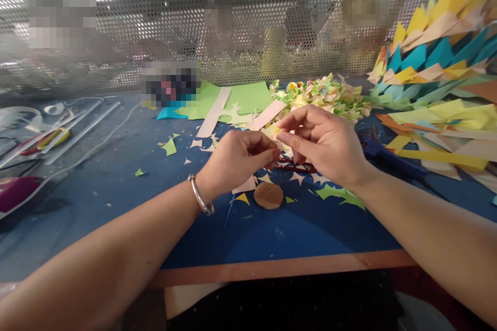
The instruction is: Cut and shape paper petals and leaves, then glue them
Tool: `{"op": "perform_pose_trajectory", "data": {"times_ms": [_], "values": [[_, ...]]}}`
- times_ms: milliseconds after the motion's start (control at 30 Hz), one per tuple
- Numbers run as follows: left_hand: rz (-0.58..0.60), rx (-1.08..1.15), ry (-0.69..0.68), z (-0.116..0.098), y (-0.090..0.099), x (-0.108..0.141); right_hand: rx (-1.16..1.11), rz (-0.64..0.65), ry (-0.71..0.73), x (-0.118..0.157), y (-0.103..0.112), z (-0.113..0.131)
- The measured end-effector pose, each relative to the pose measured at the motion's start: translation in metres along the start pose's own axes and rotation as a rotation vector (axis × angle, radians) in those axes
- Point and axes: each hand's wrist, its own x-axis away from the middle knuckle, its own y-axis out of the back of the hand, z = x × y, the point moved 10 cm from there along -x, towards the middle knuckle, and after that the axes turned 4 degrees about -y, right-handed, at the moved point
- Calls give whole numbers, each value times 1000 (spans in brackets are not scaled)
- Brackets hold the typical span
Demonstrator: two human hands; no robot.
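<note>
My left hand [243,160], with a silver bangle at its wrist, is closed in a pinch over the middle of the table. Close beside it, my right hand [324,142] is curled, its thumb and forefinger drawn together near the left fingertips. What either pinch holds is too small or hidden to make out. A dark red tool or frame [297,166], partly hidden, lies under the hands among pale paper scraps [298,178]. A round brown cardboard disc [268,195] rests just in front of them.
Green sheets [240,94] lie behind the hands, and a heap of small paper pieces [322,98] is beyond. A blue glue gun [392,158], paper strips [446,152] and a layered paper construction [435,51] stand right. Clear sticks [83,132] and a cable lie left; perforated metal backs the table.
</note>
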Motion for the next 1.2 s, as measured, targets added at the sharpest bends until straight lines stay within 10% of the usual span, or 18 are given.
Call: {"op": "perform_pose_trajectory", "data": {"times_ms": [233, 667, 1067, 1200], "values": [[152, -513, 78, 13, 36, -7, 32, -65, -20, -2, 12, -3], [373, -545, 141, 23, 34, 0, 147, 7, -2, -3, 3, -2], [168, -978, 84, 16, 60, -5, 162, 45, -51, -3, -1, -9], [-51, -576, -89, -13, 44, -4, 132, 62, -53, -3, -4, -8]]}}
